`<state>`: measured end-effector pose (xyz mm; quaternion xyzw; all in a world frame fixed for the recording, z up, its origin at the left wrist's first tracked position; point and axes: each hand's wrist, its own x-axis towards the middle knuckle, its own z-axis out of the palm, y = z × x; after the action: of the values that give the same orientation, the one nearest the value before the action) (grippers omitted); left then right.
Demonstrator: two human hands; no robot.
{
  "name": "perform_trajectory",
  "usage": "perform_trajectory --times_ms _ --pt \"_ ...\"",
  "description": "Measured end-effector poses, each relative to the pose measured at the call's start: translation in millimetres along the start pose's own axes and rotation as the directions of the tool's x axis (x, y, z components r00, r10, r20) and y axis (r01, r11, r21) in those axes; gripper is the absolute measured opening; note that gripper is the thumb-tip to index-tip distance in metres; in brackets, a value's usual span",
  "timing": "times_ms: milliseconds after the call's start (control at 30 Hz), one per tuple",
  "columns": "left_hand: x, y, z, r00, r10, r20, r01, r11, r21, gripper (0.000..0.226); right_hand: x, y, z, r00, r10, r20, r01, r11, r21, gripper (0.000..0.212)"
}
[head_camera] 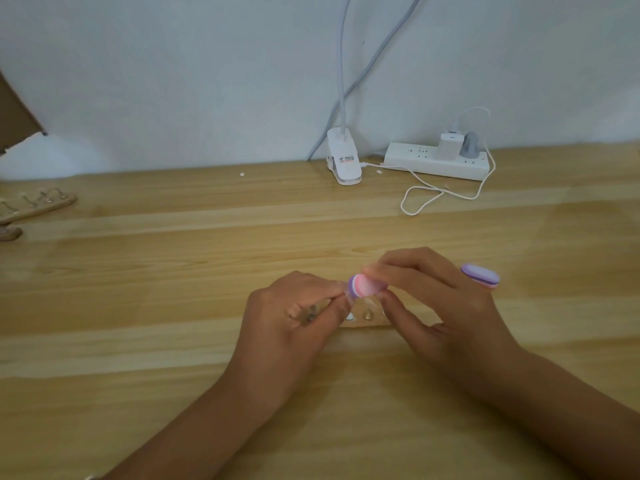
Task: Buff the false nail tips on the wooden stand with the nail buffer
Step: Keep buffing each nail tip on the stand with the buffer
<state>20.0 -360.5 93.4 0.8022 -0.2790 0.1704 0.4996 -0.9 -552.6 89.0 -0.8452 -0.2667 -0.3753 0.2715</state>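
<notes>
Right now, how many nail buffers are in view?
2. One nail buffer is pinched in the right hand, above the wooden stand; the second nail buffer lies on the table, right of that hand. The hands may hide others.

Right hand (440,306) with nail buffer (365,285), left hand (294,323) with nail tip (347,295)

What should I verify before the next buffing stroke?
1. Right hand grips the nail buffer: ok.
2. Left hand pinches the false nail tip: ok.
3. Buffer face flat on the tip: cannot tell, blurred.
4. Wooden stand lies on the table under the hands: ok.
5. Spare buffer lies apart from the stand: ok.
6. White cable far from both hands: ok.
</notes>
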Motion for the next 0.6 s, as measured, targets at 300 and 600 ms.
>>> perform_trajectory --times_ms 300,600 --pt "1 -2 0 1.000 -0.005 0.024 0.007 0.998 -0.066 0.004 -1 3 1 1.000 0.010 0.009 -0.011 0.998 0.069 0.023" --pt "2 -4 0 0.999 0.034 0.023 -0.034 0.999 -0.007 0.006 -1 4 1 1.000 0.005 -0.003 -0.005 0.998 0.063 0.026"
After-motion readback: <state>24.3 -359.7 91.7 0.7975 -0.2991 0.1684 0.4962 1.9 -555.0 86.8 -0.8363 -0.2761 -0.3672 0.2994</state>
